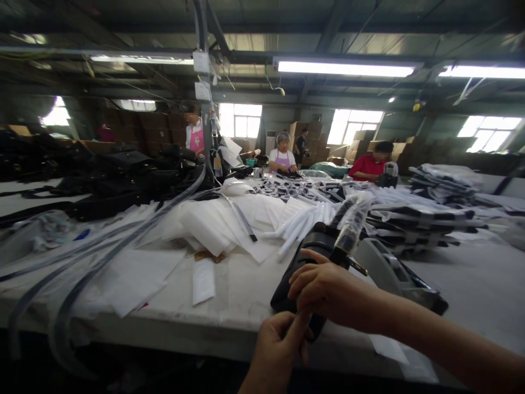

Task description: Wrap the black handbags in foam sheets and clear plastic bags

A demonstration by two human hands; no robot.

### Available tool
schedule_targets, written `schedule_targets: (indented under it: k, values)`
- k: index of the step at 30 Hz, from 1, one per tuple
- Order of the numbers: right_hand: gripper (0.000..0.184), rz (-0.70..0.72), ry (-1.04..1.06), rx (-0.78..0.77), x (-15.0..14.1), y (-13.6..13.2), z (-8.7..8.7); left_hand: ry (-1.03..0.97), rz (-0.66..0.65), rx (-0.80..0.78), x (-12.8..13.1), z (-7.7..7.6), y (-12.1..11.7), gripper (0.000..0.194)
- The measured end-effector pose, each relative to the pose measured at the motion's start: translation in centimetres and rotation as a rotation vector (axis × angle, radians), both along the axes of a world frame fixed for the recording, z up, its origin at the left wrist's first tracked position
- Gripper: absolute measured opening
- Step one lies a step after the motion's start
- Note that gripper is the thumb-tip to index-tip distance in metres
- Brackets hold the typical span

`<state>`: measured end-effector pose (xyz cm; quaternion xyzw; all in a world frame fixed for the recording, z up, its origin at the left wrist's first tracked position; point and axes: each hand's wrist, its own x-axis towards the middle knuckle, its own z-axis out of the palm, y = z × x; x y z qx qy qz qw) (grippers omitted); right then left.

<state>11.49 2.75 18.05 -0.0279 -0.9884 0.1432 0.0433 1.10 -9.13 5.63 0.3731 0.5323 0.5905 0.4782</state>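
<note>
- A long white table (pixel 471 290) fills the foreground.
- A heap of black bags (pixel 118 169) covers its far left side.
- Loose white sheets (pixel 209 219) overlap near the middle, with long grey strips (pixel 61 320) hanging over the front edge on their left.
- 1 black bag (pixel 320 241) lies tilted near the front edge, right of the sheets; its handle (pixel 355 219) is wrapped in clear plastic.
- The right hand (pixel 324 287) lies over this bag, upper fingers slightly spread.
- The left hand (pixel 281 342) meets it at the fingertips, thumb and forefinger pressed together; I cannot tell what either pinches.
- 1 small white packet (pixel 204 280) lies left of both hands.
</note>
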Motion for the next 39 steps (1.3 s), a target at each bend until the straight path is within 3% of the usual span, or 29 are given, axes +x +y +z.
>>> schedule_targets:
  k: [6,10,13,16,18,22,25,29,32,35,39]
  values:
    - [0.039,0.161,0.023,0.213,3.3,0.4,-1.0,-0.136,-0.033,0.004,-0.3,-1.0,0.1,0.054]
    - [0.027,0.149,0.028,0.172,6.6,0.2,-1.6,-0.18,-0.018,-0.001,-0.6,-1.5,0.4,0.056]
    - [0.017,-0.11,0.122,0.022,8.6,1.3,-1.7,-0.15,0.028,-0.007,-0.7,-1.5,0.7,0.058]
    - [0.031,-0.569,0.352,-0.153,9.0,2.5,-1.2,-0.091,0.034,0.019,-0.3,-1.7,0.9,0.059]
    - [0.04,-0.726,0.474,-0.369,8.3,2.6,-0.4,-0.01,0.044,0.049,0.3,-2.0,1.0,0.059]
    - [0.047,-0.636,0.633,-0.977,6.4,1.9,2.0,0.127,0.057,0.094,1.6,-2.5,1.1,0.06]
    - [0.04,-0.662,0.748,-1.262,5.4,2.1,4.1,0.191,0.038,0.11,2.1,-2.4,1.2,0.059]
    - [0.029,-0.622,0.852,-1.331,4.5,3.4,6.7,0.365,0.048,0.191,1.7,-2.4,1.3,0.054]
    - [0.024,-0.6,0.993,-1.367,3.3,3.7,8.7,0.504,0.264,0.286,1.1,-2.9,1.5,0.045]
    - [0.025,-0.562,1.152,-1.345,1.6,2.7,10.4,0.64,0.368,0.412,1.0,-3.8,2.2,0.066]
    - [0.025,-0.504,1.311,-1.323,-1.3,0.7,11.5,0.695,0.237,0.463,1.2,-4.5,2.8,0.107]
